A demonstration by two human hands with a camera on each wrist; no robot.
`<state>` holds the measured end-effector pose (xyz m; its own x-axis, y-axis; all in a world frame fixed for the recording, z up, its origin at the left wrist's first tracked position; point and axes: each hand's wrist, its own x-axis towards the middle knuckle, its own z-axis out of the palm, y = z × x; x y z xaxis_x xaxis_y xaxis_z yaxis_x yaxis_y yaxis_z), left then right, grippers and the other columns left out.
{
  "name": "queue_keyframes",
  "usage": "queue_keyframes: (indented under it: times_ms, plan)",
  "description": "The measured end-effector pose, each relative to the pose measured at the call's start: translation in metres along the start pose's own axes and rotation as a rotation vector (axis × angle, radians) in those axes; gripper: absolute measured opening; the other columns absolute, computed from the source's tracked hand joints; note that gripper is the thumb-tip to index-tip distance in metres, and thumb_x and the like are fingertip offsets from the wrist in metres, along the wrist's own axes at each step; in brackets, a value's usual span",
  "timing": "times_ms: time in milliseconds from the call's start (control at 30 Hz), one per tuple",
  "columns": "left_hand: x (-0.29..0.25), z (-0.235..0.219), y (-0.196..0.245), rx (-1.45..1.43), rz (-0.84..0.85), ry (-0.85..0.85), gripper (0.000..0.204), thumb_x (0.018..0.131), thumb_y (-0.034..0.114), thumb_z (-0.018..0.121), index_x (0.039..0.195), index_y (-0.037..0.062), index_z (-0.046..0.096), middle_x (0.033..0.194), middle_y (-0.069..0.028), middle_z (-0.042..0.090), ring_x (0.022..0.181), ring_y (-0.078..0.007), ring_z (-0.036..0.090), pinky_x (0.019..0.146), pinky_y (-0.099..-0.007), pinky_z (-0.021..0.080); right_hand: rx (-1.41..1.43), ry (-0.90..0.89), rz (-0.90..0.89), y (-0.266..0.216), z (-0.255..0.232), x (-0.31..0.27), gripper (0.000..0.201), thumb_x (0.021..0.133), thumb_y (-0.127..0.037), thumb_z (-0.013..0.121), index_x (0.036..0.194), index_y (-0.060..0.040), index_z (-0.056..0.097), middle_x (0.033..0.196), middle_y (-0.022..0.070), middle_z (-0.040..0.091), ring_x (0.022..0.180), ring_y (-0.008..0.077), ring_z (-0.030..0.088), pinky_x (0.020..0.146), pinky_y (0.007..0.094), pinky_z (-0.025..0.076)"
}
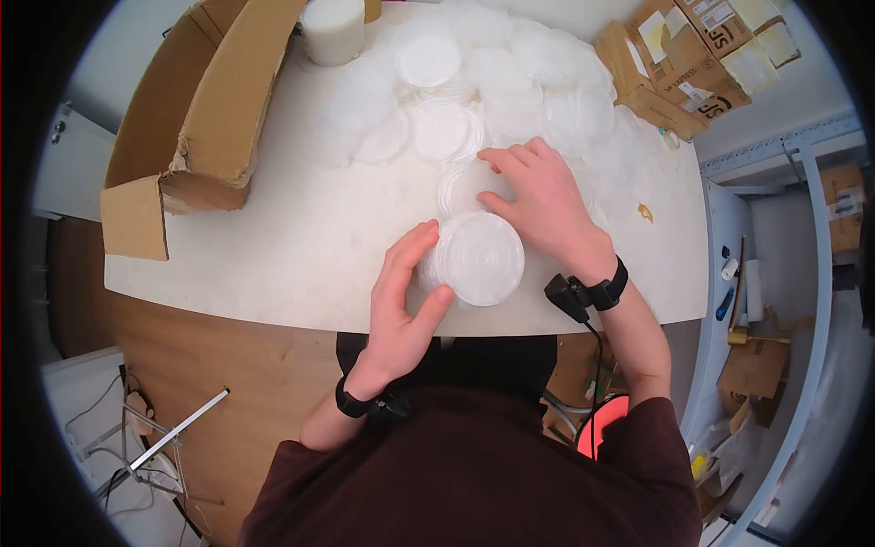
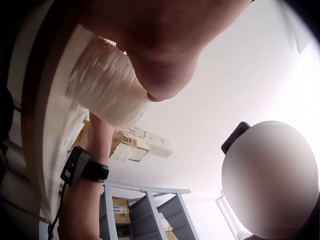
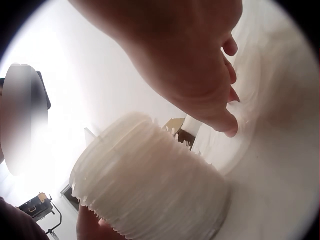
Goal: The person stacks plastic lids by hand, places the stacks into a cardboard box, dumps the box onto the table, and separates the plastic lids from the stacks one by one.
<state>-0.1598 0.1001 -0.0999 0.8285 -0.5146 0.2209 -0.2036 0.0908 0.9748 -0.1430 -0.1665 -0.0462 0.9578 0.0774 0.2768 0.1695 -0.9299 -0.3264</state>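
A tall stack of clear plastic lids [image 1: 478, 260] stands near the table's front edge. My left hand [image 1: 398, 296] holds this stack from its left side, fingers along the far side and thumb at the near side. In the right wrist view the stack's ridged side [image 3: 150, 180] fills the lower part. My right hand [image 1: 545, 196] reaches past the stack, thumb and index finger apart at the right edge of a lower pile of lids [image 1: 458, 190] just behind. The right wrist view has the right thumb [image 3: 230, 125] close over those lids.
Many more piles of clear lids [image 1: 437, 128] cover the back of the table [image 1: 273, 264]. An open cardboard box [image 1: 214, 109] stands at the left, with a white tub [image 1: 334, 32] beside it. Taped cartons [image 1: 679, 59] are stacked at the back right; a shelf unit [image 1: 793, 273] stands beyond the right edge.
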Motion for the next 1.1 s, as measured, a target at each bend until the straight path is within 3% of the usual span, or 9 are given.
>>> queue_keyframes:
  times_ms: [167,267,333,367,433,567,633,800,1100]
  plan:
    - [0.001,-0.001,0.001,0.028,0.002,-0.009,0.063,0.101,0.017,0.074,0.159,0.0036,0.055,0.166,-0.0214,0.051,0.156,-0.0384,0.047,0.129,-0.0499,0.038,0.111,0.004,0.057,0.000,-0.006,0.006,0.029,0.092,-0.014,0.079,0.119,-0.0046,0.075,0.100,0.0084,0.072,0.099,0.0275,0.065,0.088,0.0412,0.055]
    - [0.001,-0.002,0.000,0.030,0.037,-0.015,0.064,0.101,0.017,0.076,0.160,0.0034,0.055,0.166,-0.0213,0.052,0.156,-0.0381,0.048,0.128,-0.0501,0.039,0.321,-0.013,0.233,-0.007,-0.028,0.009,0.022,0.094,-0.013,0.078,0.114,-0.0056,0.075,0.098,0.0081,0.071,0.095,0.0263,0.067,0.082,0.0403,0.057]
    - [0.001,-0.003,-0.002,0.031,0.042,-0.021,0.069,0.099,0.019,0.079,0.161,0.0035,0.053,0.167,-0.0213,0.050,0.156,-0.0384,0.047,0.128,-0.0502,0.039,0.284,0.277,0.247,-0.002,-0.039,0.016,0.020,0.094,-0.012,0.078,0.113,-0.0058,0.075,0.103,0.0077,0.072,0.095,0.0263,0.069,0.080,0.0397,0.058]
    - [0.002,-0.003,-0.003,0.031,0.050,-0.032,0.074,0.096,0.021,0.082,0.162,0.0037,0.052,0.169,-0.0212,0.049,0.157,-0.0386,0.046,0.128,-0.0503,0.039,0.286,0.273,0.249,0.002,-0.041,0.021,0.020,0.094,-0.012,0.078,0.113,-0.0058,0.075,0.103,0.0077,0.072,0.095,0.0263,0.069,0.080,0.0397,0.058]
    - [0.003,0.000,0.006,0.042,0.023,-0.031,0.081,0.094,0.023,0.085,0.164,0.0040,0.050,0.170,-0.0211,0.046,0.157,-0.0390,0.045,0.128,-0.0506,0.039,0.040,0.481,0.057,0.007,-0.038,0.028,0.025,0.093,-0.014,0.082,0.116,-0.0056,0.075,0.116,0.0100,0.074,0.101,0.0279,0.069,0.087,0.0415,0.058]
    - [0.004,-0.003,0.009,0.135,0.072,-0.070,0.097,0.086,0.026,0.093,0.167,0.0047,0.045,0.174,-0.0213,0.040,0.159,-0.0406,0.042,0.128,-0.0518,0.039,-0.140,0.243,-0.054,-0.004,-0.030,0.017,0.032,0.092,-0.015,0.084,0.122,-0.0058,0.075,0.131,0.0130,0.072,0.113,0.0318,0.069,0.097,0.0443,0.057]
    - [0.005,-0.004,0.005,0.145,0.097,-0.070,0.096,0.086,0.026,0.093,0.167,0.0047,0.045,0.174,-0.0219,0.040,0.159,-0.0410,0.042,0.128,-0.0521,0.039,0.165,0.192,0.074,-0.025,-0.040,-0.004,0.042,0.090,-0.018,0.088,0.129,-0.0080,0.075,0.141,0.0149,0.069,0.127,0.0348,0.065,0.107,0.0464,0.055]
    - [0.006,-0.003,0.000,0.155,0.132,-0.087,0.096,0.087,0.025,0.092,0.168,0.0052,0.044,0.173,-0.0233,0.041,0.158,-0.0420,0.042,0.127,-0.0527,0.040,0.362,-0.121,-0.064,-0.067,-0.057,-0.057,0.064,0.074,-0.020,0.098,0.133,-0.0101,0.076,0.158,0.0166,0.061,0.147,0.0392,0.056,0.118,0.0495,0.049]
    - [0.004,0.000,0.000,0.090,0.093,-0.071,0.098,0.083,0.025,0.095,0.166,0.0072,0.046,0.172,-0.0229,0.042,0.158,-0.0423,0.043,0.125,-0.0528,0.042,0.420,-0.048,-0.031,-0.068,-0.040,-0.075,0.051,0.077,-0.010,0.094,0.125,-0.0083,0.076,0.150,0.0168,0.066,0.139,0.0421,0.061,0.113,0.0502,0.054]
